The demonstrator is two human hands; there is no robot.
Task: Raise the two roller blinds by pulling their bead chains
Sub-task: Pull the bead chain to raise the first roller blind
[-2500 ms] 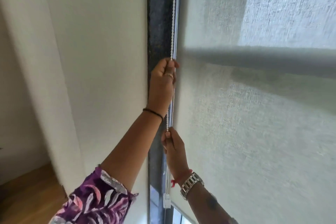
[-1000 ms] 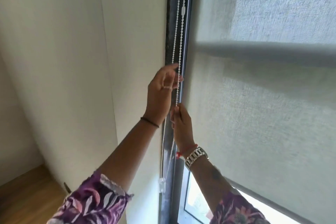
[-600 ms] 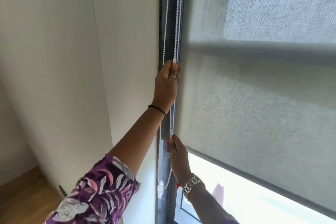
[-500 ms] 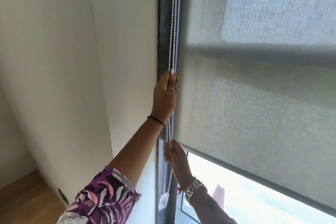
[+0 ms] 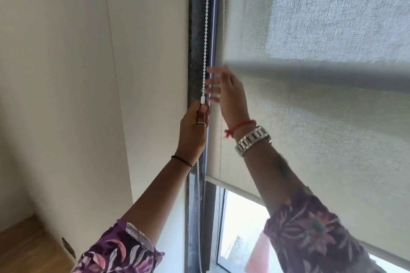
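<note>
A grey fabric roller blind (image 5: 321, 117) covers most of the window, its bottom bar (image 5: 235, 186) a little above the sill. A white bead chain (image 5: 205, 29) hangs along the dark window frame. My left hand (image 5: 193, 131) is shut on this chain just below its white connector (image 5: 202, 100). My right hand (image 5: 226, 93) is higher and to the right, fingers spread, in front of the blind's left edge and holding nothing. A second strand of the chain (image 5: 221, 162) hangs behind my right wrist. Only one blind is in view.
A plain white wall (image 5: 88, 95) fills the left side. The dark window frame (image 5: 195, 29) runs vertically beside the chain. Bright glass (image 5: 241, 228) shows under the blind. Wooden floor (image 5: 24, 248) is at the bottom left.
The blind's bottom bar has risen since 2.5 s ago, uncovering glass. My left hand has pulled the chain lower. My right hand has let go and moved up above my left hand, fingers apart.
</note>
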